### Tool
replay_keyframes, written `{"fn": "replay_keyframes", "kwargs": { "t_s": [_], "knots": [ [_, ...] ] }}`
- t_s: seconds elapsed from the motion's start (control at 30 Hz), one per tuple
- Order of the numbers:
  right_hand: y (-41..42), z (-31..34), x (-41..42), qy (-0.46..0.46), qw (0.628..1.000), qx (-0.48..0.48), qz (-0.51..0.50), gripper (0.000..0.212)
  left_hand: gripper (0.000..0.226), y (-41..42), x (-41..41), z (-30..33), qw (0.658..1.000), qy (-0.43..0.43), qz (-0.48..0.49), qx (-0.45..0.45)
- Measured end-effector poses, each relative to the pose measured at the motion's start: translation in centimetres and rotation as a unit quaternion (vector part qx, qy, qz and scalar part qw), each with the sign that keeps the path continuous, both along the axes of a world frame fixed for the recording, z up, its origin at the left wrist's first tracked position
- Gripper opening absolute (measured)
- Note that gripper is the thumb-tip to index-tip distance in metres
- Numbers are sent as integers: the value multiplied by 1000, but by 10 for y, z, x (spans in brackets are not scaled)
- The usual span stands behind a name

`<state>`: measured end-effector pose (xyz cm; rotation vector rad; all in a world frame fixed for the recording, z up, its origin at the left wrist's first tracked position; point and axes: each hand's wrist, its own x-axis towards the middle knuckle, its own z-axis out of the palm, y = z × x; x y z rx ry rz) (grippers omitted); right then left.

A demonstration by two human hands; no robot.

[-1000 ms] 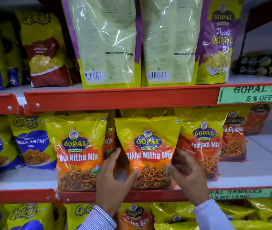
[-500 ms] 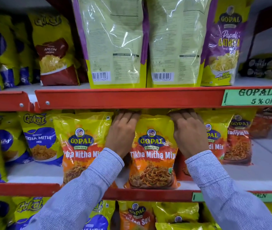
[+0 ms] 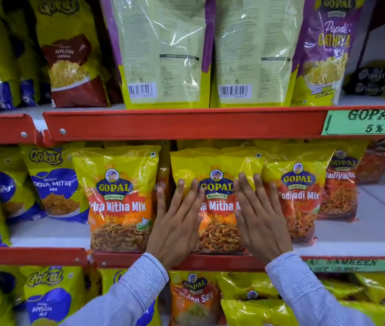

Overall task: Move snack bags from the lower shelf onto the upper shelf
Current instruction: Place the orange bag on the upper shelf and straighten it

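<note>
Both hands lie flat with fingers spread against the front of the middle snack bag (image 3: 219, 203) on the lower shelf (image 3: 351, 234), the left hand (image 3: 175, 229) on its left half and the right hand (image 3: 259, 222) on its right, neither grip pinching anything. The bag stands upright at the shelf's front edge between a matching bag (image 3: 121, 201) and a red-and-yellow one (image 3: 297, 196), so the open palms look meant to steady it before a lift. The upper shelf (image 3: 186, 124) above is already crowded with tall bags (image 3: 163, 52), leaving little room.
</note>
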<state>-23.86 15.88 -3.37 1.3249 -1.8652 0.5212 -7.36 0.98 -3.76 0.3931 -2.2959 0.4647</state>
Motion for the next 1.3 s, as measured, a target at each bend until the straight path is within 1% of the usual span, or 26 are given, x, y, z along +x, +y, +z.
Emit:
{"fn": "replay_keyframes", "kwargs": {
  "t_s": [0.07, 0.13, 0.17, 0.23, 0.27, 0.3, 0.33, 0.4, 0.47, 0.53, 0.6, 0.63, 0.8, 0.87, 0.93, 1.03, 1.13, 1.17, 1.2, 1.27, 1.3],
  "knots": [
    [-1, -1, -7, -15, 1000, 14, -13, 65, 60, -8, 0, 2, 999, -18, 24, 20],
    [-1, 5, -11, -19, 1000, 10, -11, 65, 59, -13, 1, 8, 998, -1, 20, 53],
    [0, 7, -11, -21, 1000, -5, 1, 63, 59, -13, 3, 10, 998, 18, 1, 68],
    [3, 8, -7, -43, 995, -80, 40, 54, 54, -7, 10, 10, 990, 72, -63, 101],
    [6, 9, -2, -79, 986, -135, 54, 47, 50, -2, 14, 9, 981, 112, -92, 129],
    [8, 9, 4, -142, 970, -190, 61, 40, 45, 4, 19, 8, 966, 158, -107, 175],
    [10, 10, 10, -222, 943, -239, 68, 32, 40, 9, 22, 8, 947, 198, -104, 231],
    [9, 11, 16, -368, 876, -298, 85, 21, 31, 15, 21, 7, 907, 249, -77, 331],
    [4, 11, 14, -467, 823, -309, 97, 18, 32, 13, 14, 8, 867, 270, -57, 415],
    [1, 13, 9, -541, 781, -297, 97, 21, 39, 13, 9, 12, 832, 280, -48, 477],
    [0, 14, 6, -594, 742, -291, 112, 27, 43, 15, 6, 14, 814, 288, -47, 502],
    [0, 14, 6, -602, 735, -290, 113, 28, 44, 15, 5, 14, 811, 293, -45, 505],
    [-3, 11, 7, -582, 747, -307, 95, 26, 49, 15, 1, 14, 809, 310, -39, 498],
    [-3, 12, 9, -575, 746, -326, 84, 25, 51, 16, 0, 15, 813, 315, -32, 488],
    [-2, 14, 11, -571, 743, -343, 72, 26, 54, 16, 2, 16, 822, 328, -24, 465],
    [-1, 18, 15, -556, 752, -349, 55, 30, 57, 7, 8, 19, 833, 345, -19, 432],
    [-3, 19, 18, -554, 749, -360, 49, 29, 54, 5, 11, 19, 853, 298, -27, 427],
    [-4, 19, 18, -557, 745, -363, 52, 29, 54, 7, 10, 19, 849, 279, -36, 447],
    [-5, 18, 19, -560, 742, -364, 55, 29, 52, 9, 9, 17, 836, 270, -45, 476],
    [-5, 18, 21, -562, 740, -367, 56, 28, 47, 11, 4, 15, 803, 276, -53, 526],
    [-6, 18, 21, -562, 740, -367, 55, 28, 47, 11, 1, 14, 794, 287, -52, 533]
  ]
}}
